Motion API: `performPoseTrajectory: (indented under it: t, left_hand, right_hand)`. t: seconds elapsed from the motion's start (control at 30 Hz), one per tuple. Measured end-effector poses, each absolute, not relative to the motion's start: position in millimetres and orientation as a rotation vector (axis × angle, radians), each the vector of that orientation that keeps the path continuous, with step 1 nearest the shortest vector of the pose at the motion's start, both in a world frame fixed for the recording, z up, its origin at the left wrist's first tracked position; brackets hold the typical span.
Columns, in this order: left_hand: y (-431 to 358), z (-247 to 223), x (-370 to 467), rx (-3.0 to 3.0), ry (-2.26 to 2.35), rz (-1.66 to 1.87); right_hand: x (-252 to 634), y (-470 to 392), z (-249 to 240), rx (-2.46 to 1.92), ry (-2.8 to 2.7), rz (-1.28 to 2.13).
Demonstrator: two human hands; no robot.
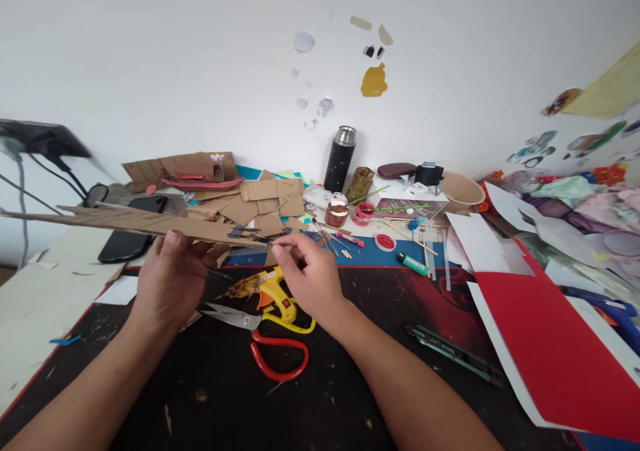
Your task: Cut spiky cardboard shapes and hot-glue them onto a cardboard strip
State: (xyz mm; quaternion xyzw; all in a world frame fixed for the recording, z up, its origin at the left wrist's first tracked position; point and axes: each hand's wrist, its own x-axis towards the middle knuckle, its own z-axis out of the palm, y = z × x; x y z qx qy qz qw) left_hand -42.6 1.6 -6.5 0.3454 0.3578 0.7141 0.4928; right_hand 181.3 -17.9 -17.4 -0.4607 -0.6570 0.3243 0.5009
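Note:
A long flat piece of brown cardboard is held nearly level above the desk, seen almost edge-on. My left hand grips it from below, thumb at the near edge and fingers behind. At its right end, the bent fingers of my right hand are pressed together at the cardboard's tip. Below and between the hands lie a yellow glue gun and scissors with one red and one yellow handle, blades pointing left. Neither hand touches them.
Cardboard scraps and a small model boat stand behind the hands. A black flask, paint jars and a bowl line the wall. Right are a dark green cutter and red paper; left, a black phone.

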Motion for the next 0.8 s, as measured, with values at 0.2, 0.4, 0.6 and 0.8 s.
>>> performPoseTrajectory:
  t: [0.2, 0.4, 0.6, 0.8]
  left_hand:
    - [-6.6, 2.7, -35.6, 0.957, 0.823, 1.837]
    - [-19.2, 17.6, -24.4, 1.078, 0.925, 1.831]
    - [-19.7, 15.6, -24.3, 1.09, 0.965, 1.846]
    - [-20.9, 13.8, -26.1, 1.132, 0.999, 1.807]
  right_hand:
    - [182.4, -8.8, -10.1, -0.989, -1.217, 1.382]
    - [182.3, -8.0, -7.7, -0.916, -1.055, 1.617]
    - [182.3, -8.0, -8.7, -0.897, -1.016, 1.767]
    - [182.2, -8.2, -8.1, -0.9, -0.983, 1.819]
